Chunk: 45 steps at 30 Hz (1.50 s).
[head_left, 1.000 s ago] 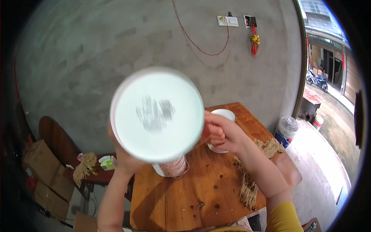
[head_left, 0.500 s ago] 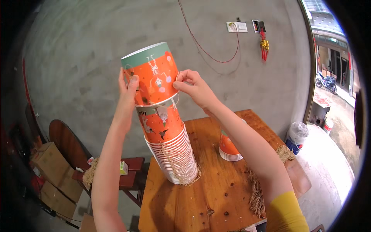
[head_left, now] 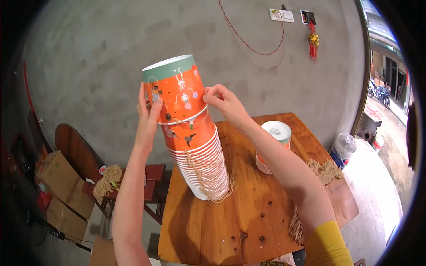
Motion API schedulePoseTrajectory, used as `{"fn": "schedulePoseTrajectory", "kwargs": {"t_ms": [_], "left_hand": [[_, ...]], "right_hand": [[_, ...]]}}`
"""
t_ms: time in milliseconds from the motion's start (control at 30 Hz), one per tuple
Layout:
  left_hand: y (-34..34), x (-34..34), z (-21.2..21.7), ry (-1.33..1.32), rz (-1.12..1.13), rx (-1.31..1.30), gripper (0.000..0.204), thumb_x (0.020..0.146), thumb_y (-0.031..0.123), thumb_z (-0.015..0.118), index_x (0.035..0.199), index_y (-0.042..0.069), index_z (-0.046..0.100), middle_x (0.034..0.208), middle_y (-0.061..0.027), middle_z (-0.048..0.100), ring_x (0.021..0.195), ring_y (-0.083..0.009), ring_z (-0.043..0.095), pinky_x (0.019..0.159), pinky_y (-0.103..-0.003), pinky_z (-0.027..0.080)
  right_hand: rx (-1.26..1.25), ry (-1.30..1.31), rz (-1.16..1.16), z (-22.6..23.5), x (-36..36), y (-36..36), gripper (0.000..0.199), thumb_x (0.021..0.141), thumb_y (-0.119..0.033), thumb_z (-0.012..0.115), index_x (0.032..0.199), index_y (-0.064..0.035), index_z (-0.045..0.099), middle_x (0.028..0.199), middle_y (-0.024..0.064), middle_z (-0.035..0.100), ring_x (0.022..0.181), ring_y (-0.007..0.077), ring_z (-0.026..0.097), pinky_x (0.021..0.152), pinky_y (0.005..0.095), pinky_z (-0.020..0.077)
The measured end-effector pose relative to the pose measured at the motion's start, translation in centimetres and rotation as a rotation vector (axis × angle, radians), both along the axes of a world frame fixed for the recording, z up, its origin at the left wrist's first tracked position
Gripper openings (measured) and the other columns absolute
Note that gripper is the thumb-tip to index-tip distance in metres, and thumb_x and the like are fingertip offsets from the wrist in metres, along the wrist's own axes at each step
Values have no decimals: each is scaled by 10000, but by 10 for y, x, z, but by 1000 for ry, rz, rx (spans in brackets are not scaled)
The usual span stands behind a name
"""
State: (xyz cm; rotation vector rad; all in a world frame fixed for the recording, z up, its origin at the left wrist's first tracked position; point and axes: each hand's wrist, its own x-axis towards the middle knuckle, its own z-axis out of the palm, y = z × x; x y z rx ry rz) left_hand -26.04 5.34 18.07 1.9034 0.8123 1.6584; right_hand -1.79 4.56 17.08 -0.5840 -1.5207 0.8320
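An orange paper bucket (head_left: 179,93) with a green band and skeleton prints is upside down at the top of a tall stack. My left hand (head_left: 149,108) grips its left side, thumb on the front and fingers behind. At its right side, my right hand (head_left: 222,101) has thumb and forefinger pinched together; what lies between them is too small to tell. A thin cord crosses near the bucket's white rim. Below, the nested buckets (head_left: 202,166) show mostly white rims, with loose cord handles hanging down the front. The stack leans slightly left at the top.
The stack stands on a wooden table (head_left: 213,235). Behind my right forearm is a shorter bucket stack (head_left: 284,142). Twine bundles (head_left: 326,170) lie at the table's right edge. Left are a red bench (head_left: 153,173) with more twine and cardboard boxes (head_left: 62,177). A grey wall (head_left: 133,35) rises behind.
The top bucket has come down further over the one beneath, covering more of it, with both hands following. The view has shifted, so the shorter stack's white top now shows.
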Motion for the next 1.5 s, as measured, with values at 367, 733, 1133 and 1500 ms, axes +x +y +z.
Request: {"fn": "schedulePoseTrajectory", "kwargs": {"t_ms": [367, 733, 1133, 1500], "left_hand": [[1, -2, -47, -32, -9, 42, 732, 974, 452, 511, 1550, 182, 148, 1477, -133, 288, 1338, -247, 344, 1102, -405, 294], [2, 8, -74, -45, 72, 34, 767, 961, 556, 482, 1551, 202, 143, 1451, -126, 326, 1322, -249, 359, 1095, -407, 290], [5, 18, -103, -79, 120, 109, 661, 1018, 394, 453, 1536, 94, 173, 1572, -122, 220, 1435, -248, 223, 1145, -390, 236], [3, 11, -150, -221, -78, 15, 972, 895, 672, 482, 1553, 165, -23, 1585, -129, 139, 1436, -283, 232, 1152, -433, 245]], "right_hand": [[24, -18, -68, -38, -9, -16, 181, 876, -174, 654, 850, -57, 518, 1122, 33, 516, 875, 106, 465, 855, 280, 417], [30, -129, -84, -65, -1, -2, 138, 901, -124, 638, 860, -66, 520, 1269, 64, 527, 936, 88, 503, 844, 266, 435], [102, -98, 7, -88, 4, -7, 120, 868, -116, 664, 866, -69, 553, 1370, 127, 413, 1087, 145, 474, 950, 303, 421], [20, -109, -5, -98, 4, 3, 743, 832, -196, 746, 1398, -20, 298, 1398, 171, 396, 1382, 235, 318, 1158, 383, 248]]}}
